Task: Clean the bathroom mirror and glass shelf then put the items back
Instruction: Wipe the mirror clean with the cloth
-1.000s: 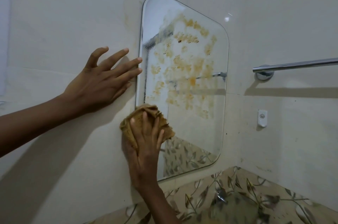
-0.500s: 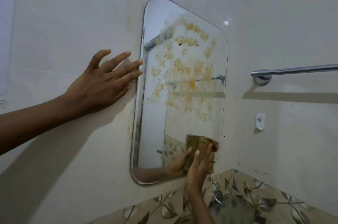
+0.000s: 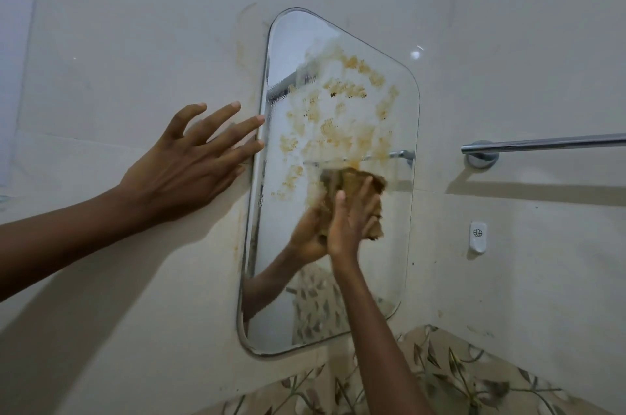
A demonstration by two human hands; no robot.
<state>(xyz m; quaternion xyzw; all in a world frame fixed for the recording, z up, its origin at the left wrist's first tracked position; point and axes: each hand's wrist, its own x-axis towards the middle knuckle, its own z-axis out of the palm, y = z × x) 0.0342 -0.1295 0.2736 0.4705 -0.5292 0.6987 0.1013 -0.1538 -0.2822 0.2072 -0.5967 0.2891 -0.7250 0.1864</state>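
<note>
Mirror (image 3: 294, 211) cleaning is the step in hand here, and I'd say it's maybe halfway. It hangs on the wall just right of the left hand (image 3: 189, 170) and directly under the right hand (image 3: 352, 221).

The hands are apart. The left one is spread flat on the wall, fingertips touching the mirror's left edge, holding nothing. The right one presses a wadded brown cloth (image 3: 359, 184) against the glass, with the fingers laid over it and looking fairly straight, though it's blurry.

The glass below the right hand looks mostly clear. The orange-brown stains (image 3: 342, 89) sit above it and up toward the left hand's fingertips. So the next move probably calls for working the cloth upward through that patch with firm pressure, since the gunk looks dried on.

It's a rounded rectangle with its long axis running up and down the wall, and its face points out into the room. No glass shelf in view. A towel bar (image 3: 548, 141) is off to the right of the right hand.
</note>
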